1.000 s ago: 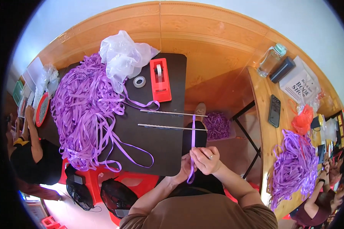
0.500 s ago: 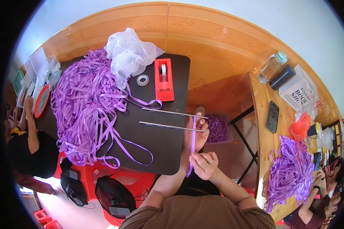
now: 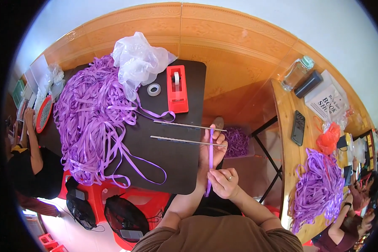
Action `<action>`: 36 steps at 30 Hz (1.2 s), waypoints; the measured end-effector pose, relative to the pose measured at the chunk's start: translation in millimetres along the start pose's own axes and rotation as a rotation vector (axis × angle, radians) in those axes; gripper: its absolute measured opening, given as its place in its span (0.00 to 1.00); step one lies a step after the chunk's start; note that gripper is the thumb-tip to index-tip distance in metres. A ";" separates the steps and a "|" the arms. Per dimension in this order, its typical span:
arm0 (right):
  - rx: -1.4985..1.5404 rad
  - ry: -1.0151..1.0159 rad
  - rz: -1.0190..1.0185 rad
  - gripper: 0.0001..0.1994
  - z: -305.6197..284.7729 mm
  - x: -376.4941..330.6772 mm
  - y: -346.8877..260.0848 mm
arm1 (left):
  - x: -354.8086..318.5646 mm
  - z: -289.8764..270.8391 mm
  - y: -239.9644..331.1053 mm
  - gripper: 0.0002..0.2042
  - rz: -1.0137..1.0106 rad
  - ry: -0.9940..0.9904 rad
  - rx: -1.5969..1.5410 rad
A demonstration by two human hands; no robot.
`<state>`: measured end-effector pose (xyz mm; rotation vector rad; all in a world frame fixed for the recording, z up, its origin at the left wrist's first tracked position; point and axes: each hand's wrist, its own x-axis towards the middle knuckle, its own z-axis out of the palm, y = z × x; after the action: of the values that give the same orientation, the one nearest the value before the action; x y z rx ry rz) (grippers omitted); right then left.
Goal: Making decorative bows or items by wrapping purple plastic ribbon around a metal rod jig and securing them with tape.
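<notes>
Two thin metal rods, an upper one (image 3: 180, 124) and a lower one (image 3: 180, 140), lie side by side on the dark table and stick out past its right edge. My left hand (image 3: 218, 154) is around the rods' free ends, fingertips pinching a purple ribbon (image 3: 211, 155) at the upper rod. The ribbon runs down across both rods toward me. Lower down, my right hand (image 3: 223, 183), with a ring on one finger, pinches the same strip between thumb and fingers; a short tail hangs below it.
A big heap of purple ribbon (image 3: 92, 113) covers the table's left, beside a plastic bag (image 3: 138, 59), tape roll (image 3: 153, 90) and red tape dispenser (image 3: 177, 94). Below the rods stands a bin of ribbon pieces (image 3: 237, 143). The wooden table (image 3: 281, 126) holds a phone (image 3: 298, 128) and more ribbon. People sit either side.
The view has shifted slightly. Both hands keep their hold on the ribbon in nearly the same place, with no other clear movement of theirs.
</notes>
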<state>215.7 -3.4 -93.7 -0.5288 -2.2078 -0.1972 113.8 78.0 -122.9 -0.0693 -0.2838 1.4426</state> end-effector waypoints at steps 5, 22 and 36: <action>0.005 -0.008 0.004 0.16 1.1 -0.1 1.2 | -0.1 -5.7 3.9 0.13 0.013 -0.006 -0.003; 0.029 -0.025 -0.029 0.13 -2.8 4.4 -6.4 | -17.0 -22.2 7.0 0.15 0.020 0.000 0.054; 0.078 0.052 0.020 0.16 -15.6 31.7 -11.8 | -6.9 -15.7 2.5 0.12 0.039 -0.053 0.038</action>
<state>203.7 -9.2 -59.0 -0.4978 -2.1498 -0.1126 114.4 73.5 -139.6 -0.0054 -0.3001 1.4900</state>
